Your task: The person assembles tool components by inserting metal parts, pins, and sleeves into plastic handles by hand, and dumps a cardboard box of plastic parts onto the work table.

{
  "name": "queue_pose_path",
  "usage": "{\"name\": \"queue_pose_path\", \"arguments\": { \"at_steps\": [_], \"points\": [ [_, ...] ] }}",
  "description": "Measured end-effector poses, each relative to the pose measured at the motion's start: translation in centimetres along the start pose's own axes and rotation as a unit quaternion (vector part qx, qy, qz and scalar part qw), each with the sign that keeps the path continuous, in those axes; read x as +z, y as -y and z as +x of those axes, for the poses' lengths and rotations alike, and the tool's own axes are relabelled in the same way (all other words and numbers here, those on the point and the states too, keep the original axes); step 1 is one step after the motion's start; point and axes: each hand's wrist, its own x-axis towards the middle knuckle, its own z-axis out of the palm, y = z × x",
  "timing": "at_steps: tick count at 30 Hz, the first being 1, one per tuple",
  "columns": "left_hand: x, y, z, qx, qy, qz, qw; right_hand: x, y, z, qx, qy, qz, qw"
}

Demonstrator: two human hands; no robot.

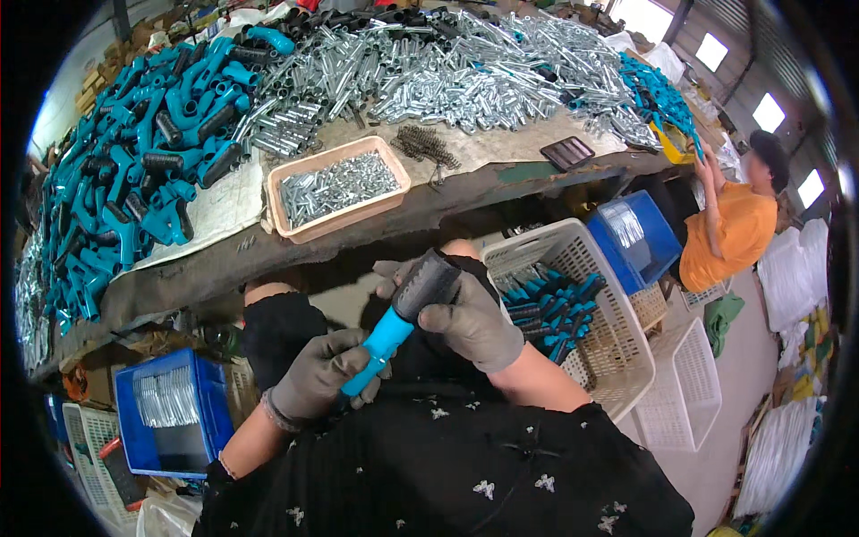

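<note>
Worker's grey-gloved left hand (329, 374) closed round blue end of tubular blue-and-black plastic handle (397, 322); grey-gloved right hand (472, 324) wrapped about its black end.

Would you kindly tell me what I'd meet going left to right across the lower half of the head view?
Blue crate, left hand, held handle, right hand, white crate with handles, green cloth.

Your grey-gloved left hand (320, 376) and grey-gloved right hand (477, 327) hide parts of the curved turquoise-and-black plastic handle (389, 335). At 9 o'clock, your view's rim crops the heaped silver metal pieces (32, 300).
</note>
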Motion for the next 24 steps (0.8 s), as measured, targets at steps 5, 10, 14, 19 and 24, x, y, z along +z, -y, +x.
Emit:
{"name": "queue_pose_path", "arguments": {
  "at_steps": [5, 10, 14, 19, 24],
  "points": [
    [-1.0, -0.3, 0.5, -0.018, 0.019, -0.019, 0.999, -0.2, 1.3, 0.6, -0.025, -0.001, -0.128, 0.991],
    [-2.0, -0.7, 0.9, 0.023, -0.040, 0.076, 0.996, 2.0, 2.6, 1.5, 0.027, -0.080, -0.209, 0.974],
    [-2.1, -0.2, 1.5, 0.049, -0.105, 0.086, 0.990, 2.8, 0.1, 2.6, 0.041, -0.144, -0.145, 0.978],
    [-4.7, -0.2, 1.7, 0.022, -0.037, 0.091, 0.995, 3.0, -3.2, 3.6, 0.094, -0.050, -0.086, 0.991],
    [-7.4, 2.3, 1.5, 0.013, -0.010, -0.034, 0.999, 2.5, -2.5, 6.1, -0.182, 0.034, -0.439, 0.879]
  ]
}}
